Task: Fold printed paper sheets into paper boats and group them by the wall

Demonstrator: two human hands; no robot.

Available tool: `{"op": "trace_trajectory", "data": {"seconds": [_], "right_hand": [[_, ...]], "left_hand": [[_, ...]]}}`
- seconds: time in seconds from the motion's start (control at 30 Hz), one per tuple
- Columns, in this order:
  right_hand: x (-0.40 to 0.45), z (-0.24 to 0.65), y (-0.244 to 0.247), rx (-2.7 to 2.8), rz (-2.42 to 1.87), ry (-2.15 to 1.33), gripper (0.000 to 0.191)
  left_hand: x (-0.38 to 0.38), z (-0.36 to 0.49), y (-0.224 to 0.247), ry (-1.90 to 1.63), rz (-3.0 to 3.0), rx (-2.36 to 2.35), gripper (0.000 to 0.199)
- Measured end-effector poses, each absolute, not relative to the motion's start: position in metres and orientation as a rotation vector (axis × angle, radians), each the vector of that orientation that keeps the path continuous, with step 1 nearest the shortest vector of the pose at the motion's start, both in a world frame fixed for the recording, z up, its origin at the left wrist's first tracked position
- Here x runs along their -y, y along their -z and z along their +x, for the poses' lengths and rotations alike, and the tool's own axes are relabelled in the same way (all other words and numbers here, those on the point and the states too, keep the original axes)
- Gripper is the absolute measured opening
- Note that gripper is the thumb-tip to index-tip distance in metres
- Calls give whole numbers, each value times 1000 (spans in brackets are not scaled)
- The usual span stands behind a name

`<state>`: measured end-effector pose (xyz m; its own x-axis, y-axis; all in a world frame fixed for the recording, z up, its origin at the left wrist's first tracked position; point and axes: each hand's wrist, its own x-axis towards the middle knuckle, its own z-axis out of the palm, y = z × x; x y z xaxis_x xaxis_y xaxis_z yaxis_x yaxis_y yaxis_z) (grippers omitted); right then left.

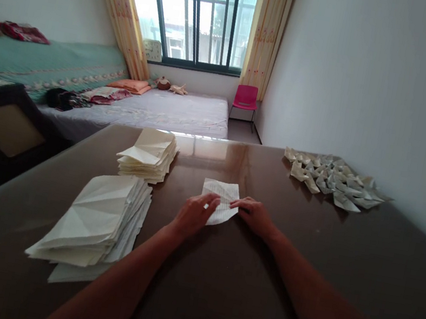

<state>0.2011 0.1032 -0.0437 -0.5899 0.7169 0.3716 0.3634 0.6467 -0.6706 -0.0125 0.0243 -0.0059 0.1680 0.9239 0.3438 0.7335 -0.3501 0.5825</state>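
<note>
A small sheet of paper (224, 190) with lines of print lies on the brown table in front of me, creased and slightly raised at its lower edge. Over its left side curl the fingers of my left hand (195, 214), closed on the paper. My right hand (256, 215) grips the sheet's right edge, its fingertips pressed on the print. The undersides of both hands are hidden. To the left are two piles of creased paper: a nearer, larger paper stack (93, 215) and a farther paper stack (148, 151).
Many folded paper boats (329, 177) sit in a cluster at the table's far right, by the white wall (376, 73). The glossy brown table (304, 247) reaches toward a bed (188, 111). Beyond stand a pink chair (246, 98) and a dark cabinet (8, 129) at left.
</note>
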Motion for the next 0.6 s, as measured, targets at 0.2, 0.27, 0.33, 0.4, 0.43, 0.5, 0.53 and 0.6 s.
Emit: {"op": "trace_trajectory", "data": {"seconds": [0.2, 0.27, 0.33, 0.4, 0.43, 0.5, 0.53, 0.6], "right_hand": [[-110, 221, 28, 2274, -742, -977, 21], [-112, 221, 26, 2265, -791, -1000, 22], [-113, 220, 29, 2252, -883, -952, 24], [-114, 218, 33, 2231, -961, -890, 29], [-114, 217, 35, 2212, -992, -867, 31], [-114, 214, 37, 2175, -1035, -838, 33], [-113, 213, 38, 2163, -1048, -827, 33], [-111, 212, 36, 2151, -1067, -814, 35]], "left_hand": [[-42, -37, 13, -777, 2268, -1369, 44], [-46, -39, 17, -715, 2260, -1327, 47], [-49, -40, 21, -706, 2238, -1291, 49], [-50, -42, 24, -728, 2219, -1274, 53], [-50, -43, 25, -736, 2216, -1268, 56], [-49, -43, 25, -731, 2229, -1241, 63], [-48, -43, 24, -725, 2238, -1226, 64], [-46, -40, 21, -728, 2225, -1234, 60]]}}
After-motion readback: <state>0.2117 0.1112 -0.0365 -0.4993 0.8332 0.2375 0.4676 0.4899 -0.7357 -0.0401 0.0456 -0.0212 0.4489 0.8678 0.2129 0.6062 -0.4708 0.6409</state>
